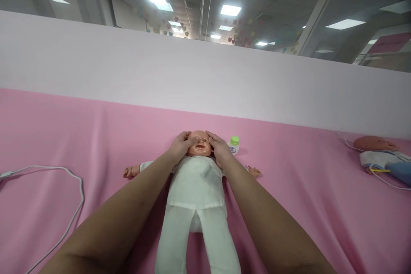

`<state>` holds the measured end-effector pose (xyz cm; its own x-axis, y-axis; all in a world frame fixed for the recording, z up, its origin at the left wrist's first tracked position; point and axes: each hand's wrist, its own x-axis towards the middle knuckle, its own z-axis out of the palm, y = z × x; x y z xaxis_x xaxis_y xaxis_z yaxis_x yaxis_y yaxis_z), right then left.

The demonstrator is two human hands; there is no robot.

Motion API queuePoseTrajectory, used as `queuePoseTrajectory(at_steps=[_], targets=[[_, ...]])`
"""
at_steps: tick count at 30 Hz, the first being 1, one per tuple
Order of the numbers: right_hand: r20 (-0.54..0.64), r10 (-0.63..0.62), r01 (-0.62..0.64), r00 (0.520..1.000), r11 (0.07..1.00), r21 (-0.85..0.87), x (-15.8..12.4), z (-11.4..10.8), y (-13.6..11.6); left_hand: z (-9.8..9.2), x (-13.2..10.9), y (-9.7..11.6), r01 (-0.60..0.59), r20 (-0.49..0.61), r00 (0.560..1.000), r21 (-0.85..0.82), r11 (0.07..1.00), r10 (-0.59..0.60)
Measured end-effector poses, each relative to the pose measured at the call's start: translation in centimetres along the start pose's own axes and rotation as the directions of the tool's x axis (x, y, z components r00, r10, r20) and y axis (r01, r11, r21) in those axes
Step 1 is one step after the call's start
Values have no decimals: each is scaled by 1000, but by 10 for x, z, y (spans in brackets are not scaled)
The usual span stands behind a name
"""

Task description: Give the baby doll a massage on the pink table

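Note:
A baby doll (195, 186) in a white top and white trousers lies on its back with its arms spread out. My left hand (181, 146) cups one side of the doll's head, its thumb lying across the face over one eye. Against the other side of the head rests my right hand (219, 147), fingers curved along the temple and cheek. The doll's head is held between both hands, and its mouth and one eye show. Just beyond my right hand stands a small clear bottle (233, 145) with a green cap.
Pink cloth (285, 171) covers the surface. A white cable (80, 184) curves across it at the left. Another doll (382, 158) in white and blue lies at the far right, with a thin white cord beside it. A low white wall (205, 81) runs along the back, below glass.

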<state>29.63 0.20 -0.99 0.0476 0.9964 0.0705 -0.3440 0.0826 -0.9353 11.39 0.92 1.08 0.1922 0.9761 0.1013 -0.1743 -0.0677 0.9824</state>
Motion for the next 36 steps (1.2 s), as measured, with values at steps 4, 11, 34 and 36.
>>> queuePoseTrajectory(at_steps=[4, 11, 34, 36], targets=[[108, 11, -6, 994, 999, -48, -7, -6, -8, -8, -10, 16, -16, 280, 960, 66, 998, -3], [191, 64, -22, 979, 976, -215, -10, -15, -14, -11, -9, 14, -33, 149, 989, 251, 968, -5], [130, -179, 221, 975, 743, -632, -2, -5, -13, -4, -1, 2, -170, -11, 970, 688, 706, 244], [145, -193, 241, 970, 737, -631, -1, -5, -12, -5, 0, 0, -159, -27, 971, 671, 724, 238]])
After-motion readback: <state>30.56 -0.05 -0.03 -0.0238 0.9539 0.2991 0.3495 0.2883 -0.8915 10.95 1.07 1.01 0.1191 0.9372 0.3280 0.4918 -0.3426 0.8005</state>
